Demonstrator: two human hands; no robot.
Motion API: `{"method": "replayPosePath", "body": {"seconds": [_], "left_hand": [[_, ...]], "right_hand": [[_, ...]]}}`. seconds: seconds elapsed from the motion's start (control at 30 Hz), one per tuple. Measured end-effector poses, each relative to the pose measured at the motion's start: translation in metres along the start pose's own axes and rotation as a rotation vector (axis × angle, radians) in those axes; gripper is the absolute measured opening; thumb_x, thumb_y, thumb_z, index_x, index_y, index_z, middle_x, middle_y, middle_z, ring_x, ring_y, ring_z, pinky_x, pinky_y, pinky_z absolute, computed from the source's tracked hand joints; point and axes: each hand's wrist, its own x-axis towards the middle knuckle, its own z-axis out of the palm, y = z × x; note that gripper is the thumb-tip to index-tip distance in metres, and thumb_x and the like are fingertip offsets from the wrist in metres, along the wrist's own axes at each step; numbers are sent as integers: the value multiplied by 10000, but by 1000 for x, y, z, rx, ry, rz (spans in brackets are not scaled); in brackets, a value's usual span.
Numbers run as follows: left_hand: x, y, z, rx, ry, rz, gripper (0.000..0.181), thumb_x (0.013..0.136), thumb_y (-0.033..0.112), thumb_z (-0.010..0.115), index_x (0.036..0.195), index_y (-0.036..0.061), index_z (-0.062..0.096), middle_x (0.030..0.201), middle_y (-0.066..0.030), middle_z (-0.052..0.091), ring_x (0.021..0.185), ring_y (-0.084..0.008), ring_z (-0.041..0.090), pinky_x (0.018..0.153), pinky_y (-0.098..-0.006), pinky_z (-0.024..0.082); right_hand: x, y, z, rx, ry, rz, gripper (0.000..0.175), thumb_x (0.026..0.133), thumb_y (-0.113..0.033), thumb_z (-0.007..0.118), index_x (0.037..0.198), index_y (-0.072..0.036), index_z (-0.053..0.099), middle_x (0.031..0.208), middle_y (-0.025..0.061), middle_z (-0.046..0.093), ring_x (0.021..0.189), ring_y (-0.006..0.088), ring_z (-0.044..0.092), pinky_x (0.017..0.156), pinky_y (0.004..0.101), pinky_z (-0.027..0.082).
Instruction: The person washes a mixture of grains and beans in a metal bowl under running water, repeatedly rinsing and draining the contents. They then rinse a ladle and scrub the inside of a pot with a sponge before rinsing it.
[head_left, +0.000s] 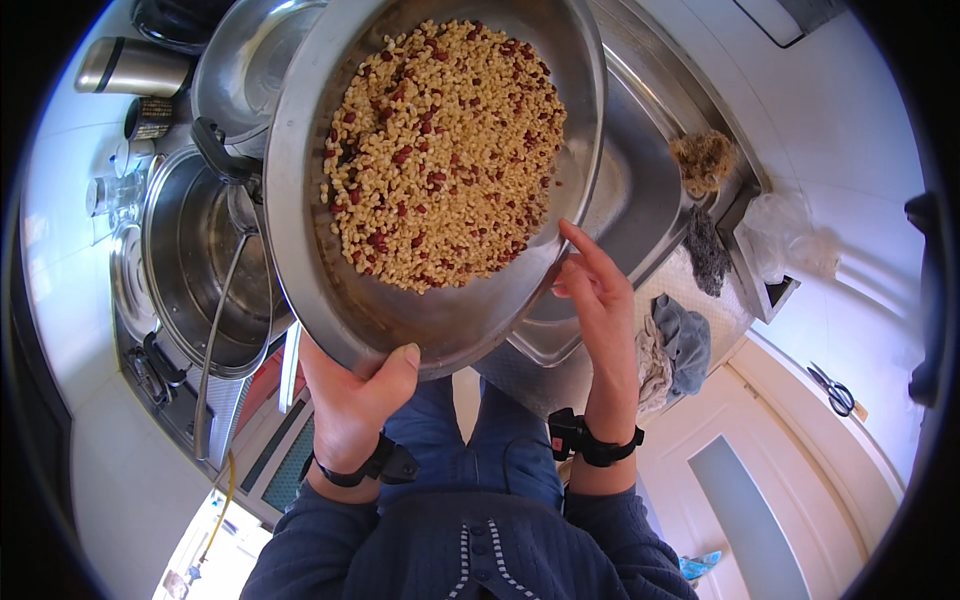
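A large metal basin (465, 330) is held up before me, tilted, with a heap of pale grains and red beans (450, 157) in it. My left hand (356, 390) grips its near rim, the thumb lying over the edge and the fingers hidden beneath. At the right side of the basin, my right hand (596, 285) touches the rim with its fingertips, some of them behind it. Left of the basin stands a deep metal pot (202, 262) with black handles, and a long-handled metal ladle (217, 337) leans in it.
A steel sink (645, 165) lies right of and under the basin. Beside it are a brown fibre scrubber (703, 161), a dark scouring pad (706, 251) and grey cloths (679, 345). Another metal bowl (255, 67), a steel flask (135, 66) and glass jars (116, 195) stand on the left. Scissors (832, 390) hang at right.
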Motion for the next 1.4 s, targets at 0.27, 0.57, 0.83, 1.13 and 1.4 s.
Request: {"method": "replayPosePath", "body": {"seconds": [0.27, 0.57, 0.83, 1.13, 1.4], "left_hand": [[33, -52, -14, -423, 32, -258, 468, 715, -34, 506, 1181, -49, 545, 1094, -121, 618, 1047, -273, 591, 962, -393, 452], [75, -147, -3, -893, -183, -565, 459, 733, -20, 519, 1191, -43, 547, 1156, -123, 618, 1060, -272, 594, 946, -407, 476], [135, -171, 1, -866, -287, -471, 466, 751, -41, 543, 1212, 25, 545, 1120, -78, 631, 1012, -230, 612, 890, -404, 504], [134, -153, 9, -846, -325, -432, 583, 743, -22, 565, 1315, 54, 482, 1193, -78, 615, 1085, -230, 601, 915, -387, 498], [135, -153, 15, -850, -285, -393, 734, 754, -8, 586, 1429, 150, 344, 1256, -60, 554, 1105, -210, 576, 835, -395, 523]], "right_hand": [[-33, -48, -32, -260, 161, -141, 375, 930, -18, 553, 1303, -29, 590, 837, -25, 562, 776, 60, 531, 745, 190, 430], [-42, -112, -25, -584, 304, -347, 426, 889, 13, 542, 1313, -17, 564, 1068, 112, 683, 972, 167, 630, 838, 281, 488], [18, -130, 85, -963, -246, -704, 619, 879, -210, 612, 1409, 30, 400, 1480, 254, 362, 1380, 414, 330, 1133, 447, 273], [183, -138, 194, -1295, -85, -732, 683, 861, -288, 563, 1406, 66, 353, 1498, 277, 292, 1404, 398, 281, 1129, 483, 305], [256, -137, 191, -1816, -210, -679, 569, 843, -218, 559, 1350, 16, 447, 1451, 202, 389, 1365, 358, 347, 1112, 444, 340]]}}
